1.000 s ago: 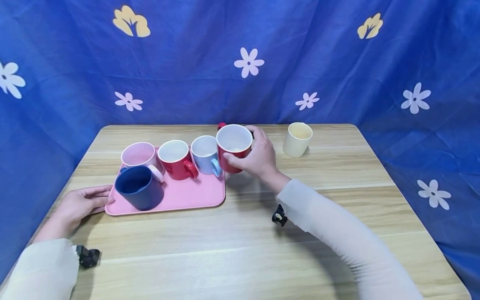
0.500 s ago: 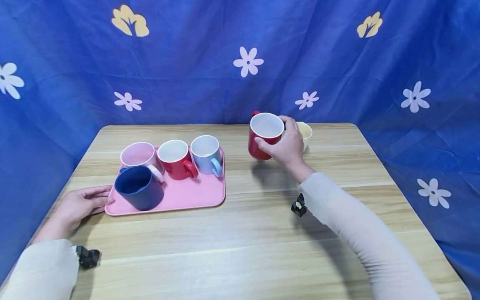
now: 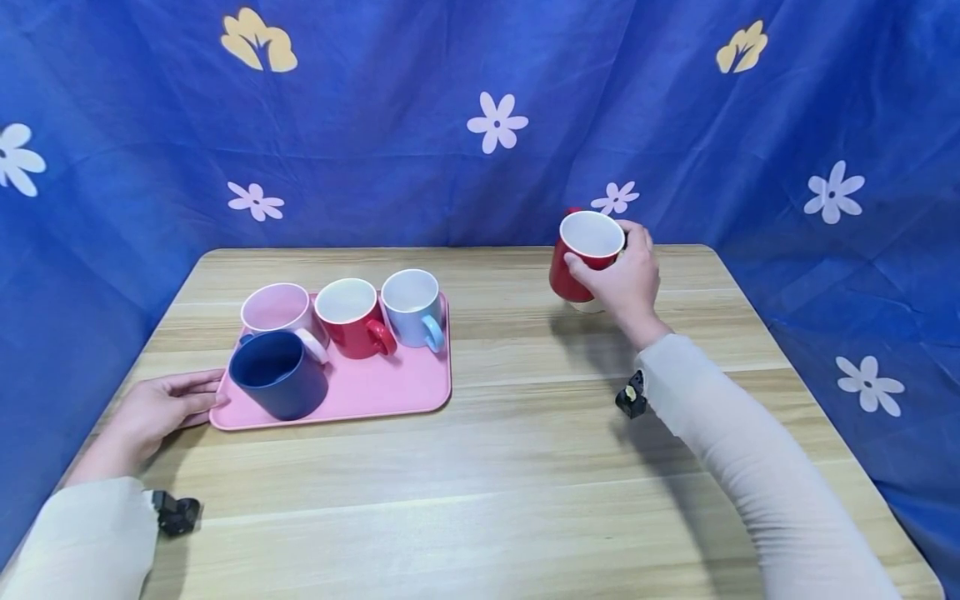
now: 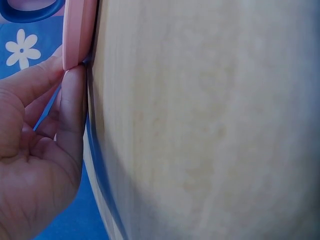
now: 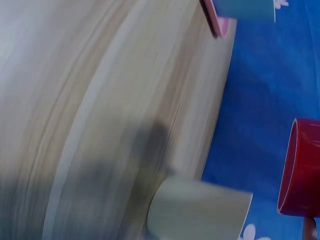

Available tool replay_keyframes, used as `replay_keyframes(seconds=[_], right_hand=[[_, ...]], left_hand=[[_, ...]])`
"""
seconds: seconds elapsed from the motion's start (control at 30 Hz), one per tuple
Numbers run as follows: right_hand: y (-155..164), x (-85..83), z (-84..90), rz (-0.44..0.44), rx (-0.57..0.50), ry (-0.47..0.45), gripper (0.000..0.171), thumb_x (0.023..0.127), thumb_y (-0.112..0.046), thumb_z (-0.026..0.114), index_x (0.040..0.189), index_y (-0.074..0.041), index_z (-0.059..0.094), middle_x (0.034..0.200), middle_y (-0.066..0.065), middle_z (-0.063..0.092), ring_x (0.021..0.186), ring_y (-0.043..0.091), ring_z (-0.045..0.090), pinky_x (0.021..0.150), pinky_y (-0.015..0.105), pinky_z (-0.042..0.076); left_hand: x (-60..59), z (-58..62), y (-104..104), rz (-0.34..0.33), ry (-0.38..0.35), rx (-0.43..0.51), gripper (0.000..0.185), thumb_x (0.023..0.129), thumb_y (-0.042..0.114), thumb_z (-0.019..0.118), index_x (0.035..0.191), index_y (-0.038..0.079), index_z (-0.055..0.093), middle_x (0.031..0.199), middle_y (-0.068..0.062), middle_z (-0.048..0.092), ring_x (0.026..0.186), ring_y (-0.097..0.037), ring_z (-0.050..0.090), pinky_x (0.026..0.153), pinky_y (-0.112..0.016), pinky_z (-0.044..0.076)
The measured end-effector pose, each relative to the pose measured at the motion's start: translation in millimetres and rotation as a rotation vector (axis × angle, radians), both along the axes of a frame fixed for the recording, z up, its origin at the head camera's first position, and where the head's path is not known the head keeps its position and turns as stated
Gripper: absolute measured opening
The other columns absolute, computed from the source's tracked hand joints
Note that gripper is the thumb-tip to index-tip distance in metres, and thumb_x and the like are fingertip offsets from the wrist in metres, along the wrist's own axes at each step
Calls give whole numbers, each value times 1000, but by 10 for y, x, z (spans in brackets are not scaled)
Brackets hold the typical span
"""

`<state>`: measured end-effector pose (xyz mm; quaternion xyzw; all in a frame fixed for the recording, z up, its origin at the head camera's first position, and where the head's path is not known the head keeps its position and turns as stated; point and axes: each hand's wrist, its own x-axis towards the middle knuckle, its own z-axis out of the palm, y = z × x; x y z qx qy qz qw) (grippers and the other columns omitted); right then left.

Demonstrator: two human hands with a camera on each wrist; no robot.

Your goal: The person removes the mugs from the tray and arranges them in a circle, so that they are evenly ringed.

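Right hand: fingers round white-lined red mug; pass clear of cylindrical cream mug.
Left hand: pinching pink rectangular tray; hold steady.

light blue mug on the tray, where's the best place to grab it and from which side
Probably the handle, coming from the near right: the light blue mug stands upright with its handle turned that way over bare pink tray, while a red mug stands close on its left.

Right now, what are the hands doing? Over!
Right hand: grips raised red mug. Left hand: touches edge of pink tray. Cream cup: nearby, possibly in the way.
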<state>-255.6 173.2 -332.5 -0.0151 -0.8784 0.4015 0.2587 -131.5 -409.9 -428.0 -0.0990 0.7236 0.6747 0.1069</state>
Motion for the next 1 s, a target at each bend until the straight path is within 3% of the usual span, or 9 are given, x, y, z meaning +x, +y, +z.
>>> replay_keyframes(seconds=[0.23,0.47,0.8,1.0], right_hand=[[221,-66,7,-88,3,-11,81,66,-53,77,125,-5,51,122,11,53,112,26,51,91,45,48],[431,-108,18,-173,6,-48,84,67,-57,74,128,-7,48,126,10,50,114,26,50,93,46,48],[639,-118,7,-262,0,-96,88,67,-60,73,133,-9,45,131,8,49,119,25,48,98,44,46],[745,-125,-39,-300,-11,-131,90,68,-61,73,136,-11,42,134,6,47,122,24,45,100,44,45]], left_hand=[[-7,-4,-10,-1,-3,-38,35,84,-1,71,90,34,74,90,13,69,80,-3,67,68,-22,58],[-9,-31,-27,1,1,8,36,84,-3,70,90,32,74,91,13,69,80,-4,67,69,-22,58],[-8,-22,-18,-2,-5,-41,36,84,-1,71,90,35,74,91,14,69,81,-3,66,69,-22,57],[0,-17,-15,3,-4,1,36,84,-2,71,90,32,74,90,12,70,80,-4,67,68,-22,58]])
